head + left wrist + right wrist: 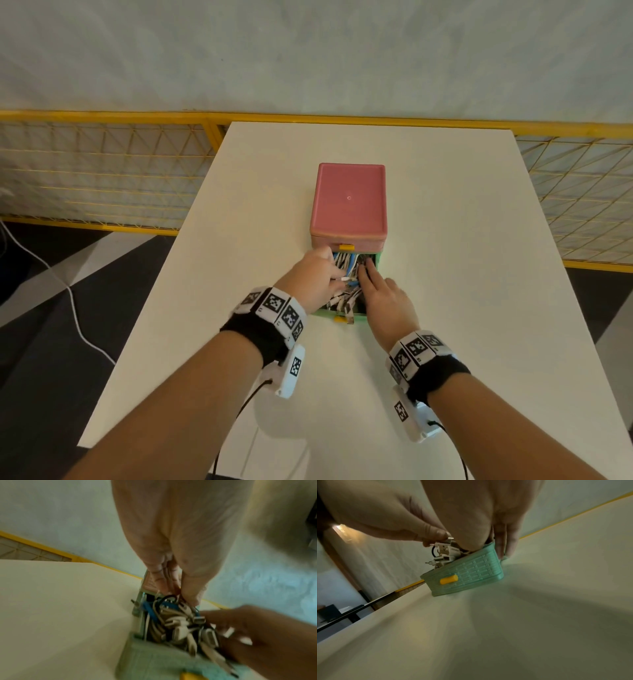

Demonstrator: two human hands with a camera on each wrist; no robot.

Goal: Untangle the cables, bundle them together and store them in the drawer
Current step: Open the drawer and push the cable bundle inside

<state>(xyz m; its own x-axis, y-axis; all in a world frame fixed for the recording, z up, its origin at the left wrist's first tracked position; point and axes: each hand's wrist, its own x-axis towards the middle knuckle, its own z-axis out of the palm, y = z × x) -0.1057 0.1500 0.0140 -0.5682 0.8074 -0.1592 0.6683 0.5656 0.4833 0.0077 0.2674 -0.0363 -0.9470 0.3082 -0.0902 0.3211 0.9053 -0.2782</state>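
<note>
A bundle of white, blue and black cables [346, 275] lies in the green drawer [356, 318], which is pulled out of the pink drawer box [349, 202]. My left hand [317, 277] reaches in from the left, its fingers [171, 582] pointing down onto the cables [178, 622] at the drawer's far end. My right hand [378, 291] lies flat over the bundle's right side. Its thumb [436, 534] presses a white connector [445, 551] and its fingers [506, 543] run down by the drawer's [471, 572] right wall. Several plugs stick up above the front wall [150, 660].
The box stands mid-table on a white tabletop [462, 257]. A yellow handle [340, 319] juts from the drawer front, another [346, 246] from the shut pink drawer above. A yellow mesh fence [102, 171] runs behind the table, and a white cord [73, 308] lies on the floor at left.
</note>
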